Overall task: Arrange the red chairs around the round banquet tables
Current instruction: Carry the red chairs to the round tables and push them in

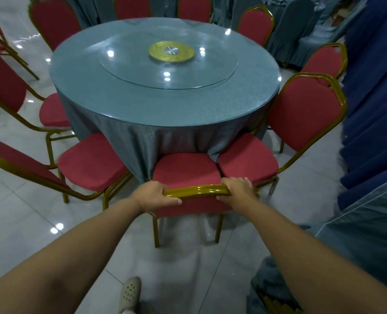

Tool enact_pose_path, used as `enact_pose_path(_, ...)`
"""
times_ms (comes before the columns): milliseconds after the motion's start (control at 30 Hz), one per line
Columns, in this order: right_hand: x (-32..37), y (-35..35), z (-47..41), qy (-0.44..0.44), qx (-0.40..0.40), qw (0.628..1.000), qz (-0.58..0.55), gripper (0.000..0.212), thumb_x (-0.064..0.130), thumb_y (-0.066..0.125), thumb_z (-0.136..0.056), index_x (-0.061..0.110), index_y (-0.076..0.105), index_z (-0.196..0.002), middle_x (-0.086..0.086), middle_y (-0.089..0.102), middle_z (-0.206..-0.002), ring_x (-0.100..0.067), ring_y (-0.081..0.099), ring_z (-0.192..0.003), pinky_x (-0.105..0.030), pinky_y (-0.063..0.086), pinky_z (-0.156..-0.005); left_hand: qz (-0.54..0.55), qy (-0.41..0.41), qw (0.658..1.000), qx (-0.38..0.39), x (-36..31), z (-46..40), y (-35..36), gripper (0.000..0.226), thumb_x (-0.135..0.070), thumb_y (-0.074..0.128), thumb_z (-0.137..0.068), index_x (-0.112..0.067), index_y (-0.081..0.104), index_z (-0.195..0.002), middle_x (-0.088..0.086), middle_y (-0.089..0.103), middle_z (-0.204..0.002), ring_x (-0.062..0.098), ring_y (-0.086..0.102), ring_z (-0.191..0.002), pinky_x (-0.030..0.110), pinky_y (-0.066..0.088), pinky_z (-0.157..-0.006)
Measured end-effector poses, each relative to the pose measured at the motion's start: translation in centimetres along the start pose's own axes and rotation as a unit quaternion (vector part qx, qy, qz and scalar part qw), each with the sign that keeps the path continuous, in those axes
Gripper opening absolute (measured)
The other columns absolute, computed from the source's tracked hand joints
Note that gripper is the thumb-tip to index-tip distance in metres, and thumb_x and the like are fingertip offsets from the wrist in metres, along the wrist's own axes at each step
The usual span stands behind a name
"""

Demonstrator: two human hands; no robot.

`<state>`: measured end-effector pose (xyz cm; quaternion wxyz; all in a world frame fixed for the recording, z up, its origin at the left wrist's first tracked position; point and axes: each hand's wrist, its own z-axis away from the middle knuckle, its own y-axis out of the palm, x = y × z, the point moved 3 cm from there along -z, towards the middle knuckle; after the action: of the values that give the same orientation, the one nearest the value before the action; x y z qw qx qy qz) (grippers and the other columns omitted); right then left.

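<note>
A red chair [185,171] with a gold frame stands at the near edge of the round banquet table [86,87], its seat front under the grey-blue cloth. My left hand [157,196] grips the left end of its gold top rail. My right hand [239,189] grips the right end of the same rail. Another red chair [93,164] sits to its left. A third red chair [301,116] sits to its right, with its seat touching the held chair's seat. Several more red chairs ring the far side of the table.
A glass turntable [124,64] with a gold hub lies on the table. Stacked blue-covered chairs [373,109] stand close on the right, and grey-covered ones fill the back. Glossy tiled floor [25,223] spreads out to the left. My foot [129,293] is below.
</note>
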<state>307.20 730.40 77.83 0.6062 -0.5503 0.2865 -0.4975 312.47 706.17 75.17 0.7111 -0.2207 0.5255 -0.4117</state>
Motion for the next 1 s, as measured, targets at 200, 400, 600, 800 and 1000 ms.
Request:
enact_pose_path(200,0.5,-0.4,-1.7,-0.007,-0.019,1.000,-0.008,0.024,0.040,0.062,-0.086,0.022,0.056,-0.101,-0.001,0.057,-0.107,-0.025,0.048,-0.112,-0.039,0.023,-0.108,0.021,-0.025,0.999,0.026,0.5,-1.2,-1.2,0.050,-0.077,0.057,-0.058,-0.028,0.059,-0.064,-0.009,0.054,-0.062,0.009,0.052,-0.061,0.026,0.038,-0.058)
enact_pose_path(400,0.6,-1.2,-1.5,-0.005,-0.016,1.000,-0.026,0.018,0.043,0.066,-0.081,0.028,0.057,-0.088,0.001,0.063,-0.103,-0.023,0.054,-0.107,-0.033,0.031,-0.097,-0.074,-0.009,0.997,-0.038,-0.8,-0.2,-1.2,0.040,-0.060,0.060,-0.081,-0.022,0.061,-0.091,-0.004,0.062,-0.083,0.016,0.060,-0.082,0.033,0.045,-0.068)
enact_pose_path(600,1.9,-1.5,-0.4,0.000,0.015,0.997,-0.076,0.036,0.044,0.069,-0.080,0.034,0.040,-0.060,0.015,0.045,-0.064,-0.017,0.058,-0.097,-0.030,0.033,-0.090,-0.192,0.044,0.980,-0.033,-1.9,1.4,-1.9,0.040,-0.051,0.051,-0.091,-0.013,0.054,-0.103,0.007,0.062,-0.094,0.024,0.059,-0.091,0.031,0.034,-0.067)
enact_pose_path(800,1.5,-1.2,0.0,-0.017,0.019,0.994,-0.104,0.020,0.043,0.067,-0.082,0.035,0.050,-0.076,0.010,0.055,-0.081,-0.019,0.057,-0.102,-0.030,0.033,-0.094,-0.170,0.024,0.985,0.009,-1.9,1.7,-2.0,0.040,-0.051,0.049,-0.092,-0.015,0.054,-0.109,0.006,0.062,-0.102,0.023,0.059,-0.095,0.030,0.038,-0.071)
enact_pose_path(1000,-0.2,-1.2,0.0,-0.006,0.085,0.961,-0.262,0.022,0.046,0.073,-0.075,0.034,0.063,-0.090,0.008,0.066,-0.086,-0.012,0.062,-0.089,-0.028,0.049,-0.082,-0.047,-0.047,0.998,0.016,-2.3,1.2,-1.8,0.043,-0.054,0.030,-0.097,-0.024,0.060,-0.102,0.002,0.062,-0.103,0.020,0.057,-0.100,0.036,0.045,-0.091)
